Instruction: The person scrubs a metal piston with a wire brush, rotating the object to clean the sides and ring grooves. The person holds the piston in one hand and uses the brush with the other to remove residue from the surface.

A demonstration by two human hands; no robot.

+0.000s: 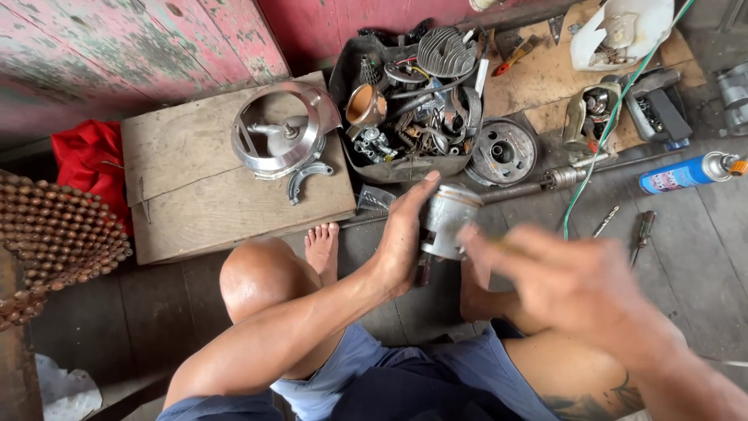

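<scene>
Around my hands the floor is crowded; a dark tray [347,160] heaped with greasy metal parts sits just beyond them, with a round metal disc [503,152] beside it and a long steel rod [545,181] running right from behind the piston; a worn wooden board [195,195] to the left carries a shiny ring-shaped housing [279,132] and a curved bracket [305,176]; a blue spray can [686,173] lies well to the right, a screwdriver [643,234] near it; a red cloth [87,160] is bunched at the far left.

My left hand [401,242] holds a piston [447,220] above the floor between my knees; its grip is wrapped around the piston's left side, thumb up by the crown; the piston is a dull grey metal cylinder, long axis roughly upright and tilted slightly right at the top.

My right hand [573,284] is blurred, fingers touching the piston's lower right; I cannot tell whether its grip is clenched or released.
</scene>
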